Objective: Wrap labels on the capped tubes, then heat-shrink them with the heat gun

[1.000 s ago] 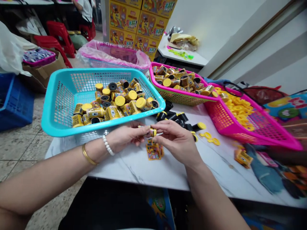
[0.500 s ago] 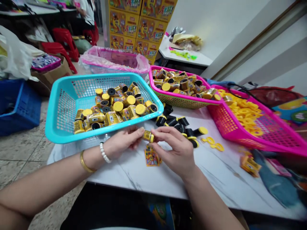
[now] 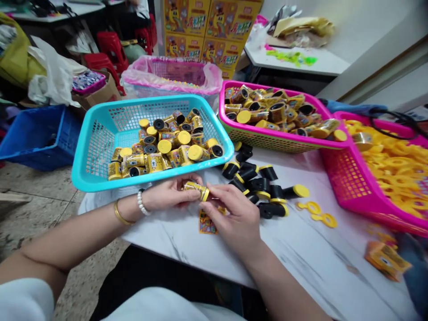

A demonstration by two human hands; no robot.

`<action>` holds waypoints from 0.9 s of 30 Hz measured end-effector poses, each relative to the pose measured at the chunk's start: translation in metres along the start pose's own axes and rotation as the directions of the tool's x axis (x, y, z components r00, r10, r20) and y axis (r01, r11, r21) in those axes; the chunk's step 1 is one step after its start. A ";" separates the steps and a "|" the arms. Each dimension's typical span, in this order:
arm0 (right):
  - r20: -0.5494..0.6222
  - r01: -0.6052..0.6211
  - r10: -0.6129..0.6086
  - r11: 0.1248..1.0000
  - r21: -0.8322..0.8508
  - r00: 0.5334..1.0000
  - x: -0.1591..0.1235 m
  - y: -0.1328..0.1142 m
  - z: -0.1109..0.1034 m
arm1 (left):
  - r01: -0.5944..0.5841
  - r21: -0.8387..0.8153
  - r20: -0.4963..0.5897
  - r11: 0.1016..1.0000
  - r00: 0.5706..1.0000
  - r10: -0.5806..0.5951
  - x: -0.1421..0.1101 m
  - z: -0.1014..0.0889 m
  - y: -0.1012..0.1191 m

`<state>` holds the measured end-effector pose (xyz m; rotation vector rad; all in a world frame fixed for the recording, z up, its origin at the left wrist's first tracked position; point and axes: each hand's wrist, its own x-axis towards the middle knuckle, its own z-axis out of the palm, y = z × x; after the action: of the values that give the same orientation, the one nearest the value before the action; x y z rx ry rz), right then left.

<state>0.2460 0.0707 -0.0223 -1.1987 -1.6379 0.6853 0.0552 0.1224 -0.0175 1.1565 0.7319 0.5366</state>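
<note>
A yellow-labelled canister (image 3: 197,191) is pinched between the fingertips of the left hand (image 3: 169,194) and the right hand (image 3: 232,218), and is held over the marble table (image 3: 301,240), just before the turquoise plastic basket (image 3: 150,175).

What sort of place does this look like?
Probably a small packing workshop: a turquoise basket of yellow-and-black canisters, a pink basket of yellow rings, and stacked printed cartons.
</note>
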 end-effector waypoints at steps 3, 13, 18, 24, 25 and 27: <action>0.019 0.113 -0.112 0.992 -0.055 0.994 -0.002 0.002 -0.001 | 0.017 -0.016 -0.049 1.000 0.999 -0.018 0.002 -0.001 -0.002; 0.319 -0.655 0.573 0.624 0.427 0.755 0.003 0.004 0.005 | -0.201 0.231 -0.174 0.952 0.954 0.244 -0.008 0.009 -0.005; 0.406 -0.679 0.563 0.451 0.580 0.720 0.008 0.005 0.003 | -0.127 0.152 -0.131 0.980 0.980 0.147 -0.008 0.011 0.000; 0.271 -0.490 0.410 0.679 0.546 0.871 0.010 0.004 0.000 | 0.011 0.097 -0.159 0.995 0.987 0.004 -0.002 0.005 -0.003; 0.243 -0.448 0.377 0.726 0.522 0.894 0.009 0.003 -0.001 | 0.031 0.094 -0.157 0.995 0.987 -0.016 -0.002 0.004 -0.004; 0.163 -0.347 0.307 0.822 0.451 0.938 0.008 0.003 -0.002 | 0.041 0.074 -0.167 0.996 0.986 -0.028 0.000 0.002 -0.005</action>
<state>0.2487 0.0789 -0.0208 -1.0992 -1.2261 1.2914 0.0561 0.1193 -0.0222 1.1781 0.9215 0.5844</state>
